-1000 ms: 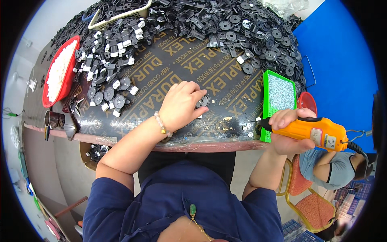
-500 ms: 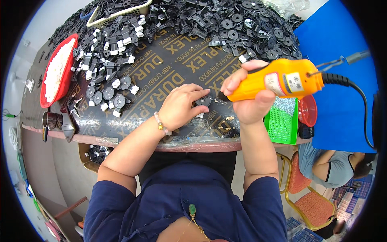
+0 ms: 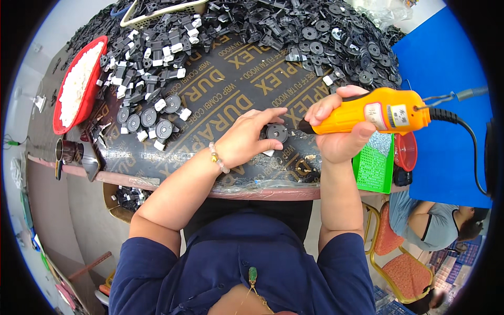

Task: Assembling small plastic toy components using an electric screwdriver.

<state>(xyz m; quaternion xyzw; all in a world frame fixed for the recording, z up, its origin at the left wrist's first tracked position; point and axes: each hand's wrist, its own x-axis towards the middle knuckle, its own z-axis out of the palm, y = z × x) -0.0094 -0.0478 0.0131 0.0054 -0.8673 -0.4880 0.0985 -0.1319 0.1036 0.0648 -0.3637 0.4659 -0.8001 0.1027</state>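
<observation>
My right hand point(image 3: 344, 139) is wrapped round an orange corded electric screwdriver point(image 3: 383, 116), held above the table with its black nose toward my left hand. A black round plastic wheel part point(image 3: 276, 134) with a small white piece at its near edge lies on the table. Around that part my left hand point(image 3: 244, 139) is open, thumb and index finger apart on either side of it. The thumb is close by its lower edge; whether they touch I cannot tell. To the left lie several similar black wheel parts point(image 3: 164, 128) with white ends.
Heaped black plastic parts point(image 3: 320, 42) cover the far side, with a cream basket point(image 3: 157, 17) among them. A red basin point(image 3: 98, 79) of white pieces stands left. At right are a green tray point(image 3: 374, 170) of small metal pieces, a red bowl point(image 3: 407, 152) and a blue panel point(image 3: 446, 152). A person point(image 3: 428, 223) sits beyond.
My left index finger has lifted and spread away from the wheel part. The right hand still grips the screwdriver in much the same place. The whole view has shifted slightly.
</observation>
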